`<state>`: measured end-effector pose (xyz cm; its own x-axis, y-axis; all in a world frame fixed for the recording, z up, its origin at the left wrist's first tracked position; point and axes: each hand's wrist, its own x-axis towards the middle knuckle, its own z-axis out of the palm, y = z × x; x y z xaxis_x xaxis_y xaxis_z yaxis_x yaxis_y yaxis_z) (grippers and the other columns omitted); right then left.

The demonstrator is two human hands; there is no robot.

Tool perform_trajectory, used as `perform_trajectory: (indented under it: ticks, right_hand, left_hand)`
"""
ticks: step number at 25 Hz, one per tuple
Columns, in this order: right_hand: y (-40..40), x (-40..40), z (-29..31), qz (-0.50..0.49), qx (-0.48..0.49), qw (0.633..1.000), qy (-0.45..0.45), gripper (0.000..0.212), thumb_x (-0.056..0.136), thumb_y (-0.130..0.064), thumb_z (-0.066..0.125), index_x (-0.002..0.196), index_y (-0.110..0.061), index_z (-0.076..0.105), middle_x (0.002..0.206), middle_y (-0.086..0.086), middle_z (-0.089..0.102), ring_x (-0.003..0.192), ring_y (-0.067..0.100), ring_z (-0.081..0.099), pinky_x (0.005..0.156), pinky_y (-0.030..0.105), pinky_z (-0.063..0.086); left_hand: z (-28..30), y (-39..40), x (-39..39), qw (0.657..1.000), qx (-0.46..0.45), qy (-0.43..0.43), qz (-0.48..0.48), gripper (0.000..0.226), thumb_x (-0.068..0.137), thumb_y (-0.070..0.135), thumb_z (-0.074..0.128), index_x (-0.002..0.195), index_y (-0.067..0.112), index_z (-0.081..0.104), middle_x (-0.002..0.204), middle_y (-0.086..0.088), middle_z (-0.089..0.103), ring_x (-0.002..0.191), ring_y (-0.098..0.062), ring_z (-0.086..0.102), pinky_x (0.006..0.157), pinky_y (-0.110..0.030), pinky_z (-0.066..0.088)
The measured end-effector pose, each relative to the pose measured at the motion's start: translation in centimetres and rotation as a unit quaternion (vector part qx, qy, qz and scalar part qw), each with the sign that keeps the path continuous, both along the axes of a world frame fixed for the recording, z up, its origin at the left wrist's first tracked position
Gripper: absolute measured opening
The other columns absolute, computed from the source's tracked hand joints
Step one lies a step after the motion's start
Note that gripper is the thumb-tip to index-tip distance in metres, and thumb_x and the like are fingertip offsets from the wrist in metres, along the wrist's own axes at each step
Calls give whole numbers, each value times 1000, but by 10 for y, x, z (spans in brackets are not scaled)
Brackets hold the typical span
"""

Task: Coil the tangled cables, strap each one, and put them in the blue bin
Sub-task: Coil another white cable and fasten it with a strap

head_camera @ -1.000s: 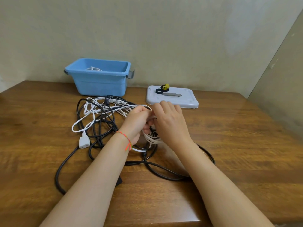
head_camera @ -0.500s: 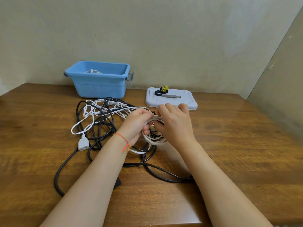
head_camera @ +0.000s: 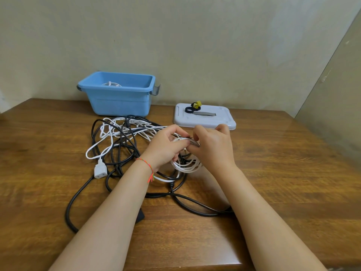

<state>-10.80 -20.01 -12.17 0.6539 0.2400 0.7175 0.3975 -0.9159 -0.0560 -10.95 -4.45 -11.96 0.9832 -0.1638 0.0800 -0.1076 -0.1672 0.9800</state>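
So the bench (head_camera: 273, 173) is this big brown wooden top, and most of the middle of it is a mess of black cable (head_camera: 121, 153) with white cable (head_camera: 109, 132) threaded through it. The blue bin (head_camera: 119, 98) sits at the back by the wall, well apart from my hands, and there's already one white coil in it, so I'd guess I'm early on. Next to the bin is a pale lid (head_camera: 205, 119) with spare straps (head_camera: 193, 108) lying on top.

Right now I'm working on the white coil (head_camera: 185, 165), which hangs between my hands just over the tangle. My left hand (head_camera: 166, 147) has its grip curled round the top of the loops, bunching them. My right hand (head_camera: 214, 147) is pinching something thin at the same spot. I think it's the strap or the cable end, but it's too small to say which.

Tip for this bit, as I see it: keep the left grip tight so the loops don't spring apart, and cinch the strap snug across all the strands. The tail still runs into the pile, so I'd free that before lifting, or the black stuff comes along too.
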Motion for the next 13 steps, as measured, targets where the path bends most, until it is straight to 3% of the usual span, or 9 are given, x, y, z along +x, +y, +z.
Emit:
perform_trajectory:
  ticks: [3,6,8,11,13]
  right_hand:
    - [-1,-1,4,-34,-34,998,50,31,82,-42,74,75,-16,58,61,-5,61,58,19,53,81,39,36]
    - [-7,-2,11,-38,-20,995,95,16,93,-35,64,88,-20,65,78,-7,63,80,20,57,85,36,28]
    - [-10,-2,12,1,40,990,135,10,95,-29,62,97,-23,70,85,-9,60,86,19,56,89,35,32]
    - [-11,0,8,44,90,976,195,20,95,-18,58,112,-24,68,95,-6,60,90,17,56,91,42,46]
    - [-10,1,5,76,126,962,231,25,90,-22,63,115,-26,65,98,-8,56,93,14,54,91,41,48]
  left_hand:
    - [-3,0,3,993,83,-30,83,6,92,17,66,93,21,62,74,-8,64,49,-15,55,52,-30,49]
    - [-4,1,5,978,144,-38,149,7,94,18,62,91,23,60,81,-3,65,44,-4,58,43,-19,43]
    - [-4,0,5,977,149,-37,151,5,96,17,60,92,21,60,85,-6,65,37,0,55,36,-13,36]
    - [-5,0,5,976,148,-38,152,5,96,16,61,94,20,60,88,-8,64,37,1,54,35,-12,33]
    - [-6,1,7,977,143,-39,154,5,95,17,62,94,21,61,92,-9,65,38,1,55,36,-12,34]
